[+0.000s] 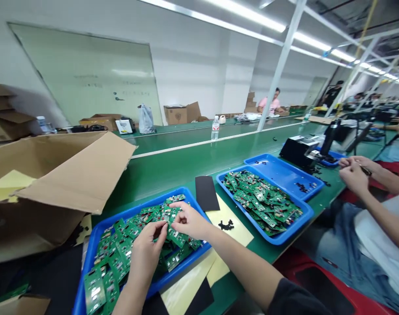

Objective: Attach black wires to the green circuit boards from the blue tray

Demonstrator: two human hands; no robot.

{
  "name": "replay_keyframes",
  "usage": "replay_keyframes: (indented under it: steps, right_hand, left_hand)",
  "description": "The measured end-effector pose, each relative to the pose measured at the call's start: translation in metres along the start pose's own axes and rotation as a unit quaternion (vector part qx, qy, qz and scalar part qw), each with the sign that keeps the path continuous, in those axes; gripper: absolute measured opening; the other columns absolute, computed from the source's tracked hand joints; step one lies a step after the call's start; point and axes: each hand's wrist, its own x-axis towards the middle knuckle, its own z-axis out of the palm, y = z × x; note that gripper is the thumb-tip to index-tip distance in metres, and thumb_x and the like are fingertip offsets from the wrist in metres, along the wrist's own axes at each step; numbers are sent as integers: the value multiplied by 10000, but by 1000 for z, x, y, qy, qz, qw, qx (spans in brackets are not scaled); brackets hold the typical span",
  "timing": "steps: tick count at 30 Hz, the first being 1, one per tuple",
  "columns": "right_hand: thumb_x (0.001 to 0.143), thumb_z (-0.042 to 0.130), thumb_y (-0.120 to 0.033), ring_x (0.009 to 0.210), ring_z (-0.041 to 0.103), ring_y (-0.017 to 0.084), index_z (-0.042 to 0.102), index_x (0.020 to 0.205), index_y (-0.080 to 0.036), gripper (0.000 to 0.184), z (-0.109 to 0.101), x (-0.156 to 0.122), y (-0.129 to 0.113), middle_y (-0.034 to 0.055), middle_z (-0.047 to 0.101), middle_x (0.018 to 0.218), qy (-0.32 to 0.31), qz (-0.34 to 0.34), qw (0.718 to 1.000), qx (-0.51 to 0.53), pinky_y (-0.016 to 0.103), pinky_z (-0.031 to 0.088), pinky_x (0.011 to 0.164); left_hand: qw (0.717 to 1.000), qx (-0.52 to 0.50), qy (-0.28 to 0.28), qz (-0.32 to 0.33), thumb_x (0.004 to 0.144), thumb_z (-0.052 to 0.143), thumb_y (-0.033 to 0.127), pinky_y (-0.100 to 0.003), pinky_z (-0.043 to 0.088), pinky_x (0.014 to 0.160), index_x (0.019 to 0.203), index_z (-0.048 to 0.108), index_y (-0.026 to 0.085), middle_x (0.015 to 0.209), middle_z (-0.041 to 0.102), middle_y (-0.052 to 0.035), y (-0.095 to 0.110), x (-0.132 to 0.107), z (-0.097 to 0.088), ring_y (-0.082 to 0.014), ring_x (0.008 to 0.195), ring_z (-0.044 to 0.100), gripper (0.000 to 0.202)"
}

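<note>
Open directly above the grip, and ahead over the bench [173,162] up to the bottle [215,128]. Blocked left of it by the carton [84,170]; hemmed in below by boards [119,251] and tray [180,269], farther right by the second tray [275,240].

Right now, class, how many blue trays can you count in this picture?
4: the nearest tray, heaped with circuit boards; the second tray, right of it; the third tray, just behind that; the fourth tray, by the black device. More may be hidden farther off.

glossy plastic tray [189,197], matt cardboard box [84,170]; black pieces [226,225], perhaps matt plastic.
</note>
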Motion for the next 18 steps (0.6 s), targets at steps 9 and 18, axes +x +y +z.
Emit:
replay_keyframes:
  steps: [9,18]
  right_hand:
    - [808,476,-113,671,567,156,398,1302,-161,502,-112,-44,-14,-6,607,708,301,84,920,-236,268,423,672]
    - [804,463,-166,634,583,217,498,1226,-127,425,-188,-123,25,31,599,661,427,224,792,-375,284,392,572]
  left_hand:
    - [999,3,-13,-50,812,435,569,-364,566,685,1064,614,161,931,683,-106,1,4,2,-251,835,669,512]
    - [997,35,-43,51,859,392,553,-341,547,637,979,642,177,934,672,-103,14,1,3,-204,674,653,467]
